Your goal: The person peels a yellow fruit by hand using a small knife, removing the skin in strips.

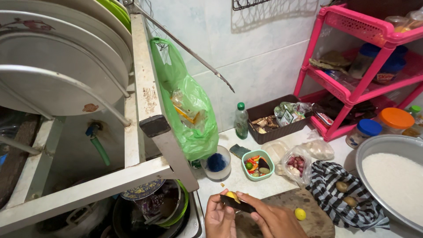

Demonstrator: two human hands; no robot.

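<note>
Left hand (219, 218): fingers closed around a small yellow lime (232, 195), low over the counter (246, 183) edge.
Right hand (273, 218): fingers clamped on a dark knife (235, 203), blade laid against the lime.
Lime: round, yellow, partly hidden.
Nearby: second yellow lime (300, 214) on the wooden cutting board (308, 207); striped cloth (341, 198) beyond.
</note>
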